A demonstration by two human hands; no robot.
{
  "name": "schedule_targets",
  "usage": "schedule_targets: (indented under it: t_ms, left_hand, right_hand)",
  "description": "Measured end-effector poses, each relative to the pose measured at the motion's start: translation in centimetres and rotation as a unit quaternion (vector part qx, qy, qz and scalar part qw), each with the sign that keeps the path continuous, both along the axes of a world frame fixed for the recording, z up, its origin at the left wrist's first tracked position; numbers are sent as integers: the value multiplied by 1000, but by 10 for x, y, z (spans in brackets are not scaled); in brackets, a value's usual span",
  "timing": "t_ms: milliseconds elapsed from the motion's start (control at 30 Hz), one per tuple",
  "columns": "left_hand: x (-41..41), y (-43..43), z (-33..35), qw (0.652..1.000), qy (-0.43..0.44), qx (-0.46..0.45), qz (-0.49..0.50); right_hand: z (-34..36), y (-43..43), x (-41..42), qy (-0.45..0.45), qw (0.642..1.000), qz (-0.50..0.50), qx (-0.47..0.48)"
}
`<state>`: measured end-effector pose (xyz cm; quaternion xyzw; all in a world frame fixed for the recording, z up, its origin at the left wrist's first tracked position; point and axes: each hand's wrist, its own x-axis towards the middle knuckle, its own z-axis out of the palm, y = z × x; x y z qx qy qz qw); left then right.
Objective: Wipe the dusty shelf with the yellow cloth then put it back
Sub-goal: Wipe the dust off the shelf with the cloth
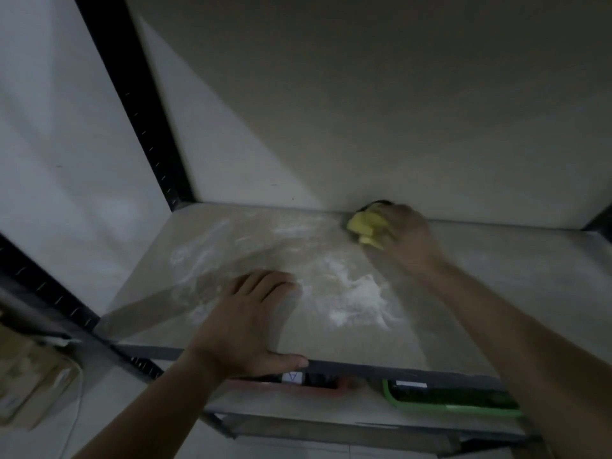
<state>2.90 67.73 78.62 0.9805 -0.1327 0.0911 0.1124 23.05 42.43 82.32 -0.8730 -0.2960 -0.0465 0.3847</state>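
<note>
The shelf board is pale grey with white dust spread over its middle and left part. My right hand is at the back of the shelf against the wall, closed on the bunched yellow cloth, which presses on the board. My left hand lies flat on the front of the shelf, fingers spread on the dusty area, thumb along the front edge. Both forearms reach in from below.
Black slotted uprights frame the shelf at left and at the far right corner. A lower shelf holds a green tray and a red tray. Cardboard boxes sit at lower left. White walls close off the back and left.
</note>
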Motion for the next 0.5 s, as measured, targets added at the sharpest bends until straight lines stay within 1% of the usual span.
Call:
schedule_targets:
  t_ms: [33,67,100,133,167,233,300,333,400,467,500]
  left_hand:
    - [0,0,0,1000,0,1,-1]
    - [1,1,-1,1000,1,2,-1]
    - [1,1,-1,1000,2,3,0]
    - [1,1,-1,1000,3,5,1]
    - [1,1,-2,1000,4,6,2]
    - [1,1,-2,1000,3,8,1]
    - [2,1,-2,1000,0,9,-1]
    - [2,1,-2,1000,-2,8,-1]
    - [1,0,-2,1000,-6,10,0]
    - [0,0,-2,1000,-11,13,0]
    - [0,0,-2,1000,-7,14,1]
  right_hand:
    - [0,-19,14,-35,997,-53,-41]
    - [-3,-36,28,-51,981,-123,-138]
    - [-7,-48,39,-33,951,-180,-249]
    - [-13,-53,45,-8,924,-208,-321]
    - [-20,-50,47,-1,914,-218,-342]
    - [-30,-23,38,-31,928,-214,-305]
    - [-34,18,18,-68,943,-176,-274]
    - [-31,39,5,-74,952,-138,-261]
    - [-22,72,-19,-63,977,-21,-205]
    - [-9,82,-36,-9,988,94,-125]
    - [-2,76,-39,6,989,114,-91]
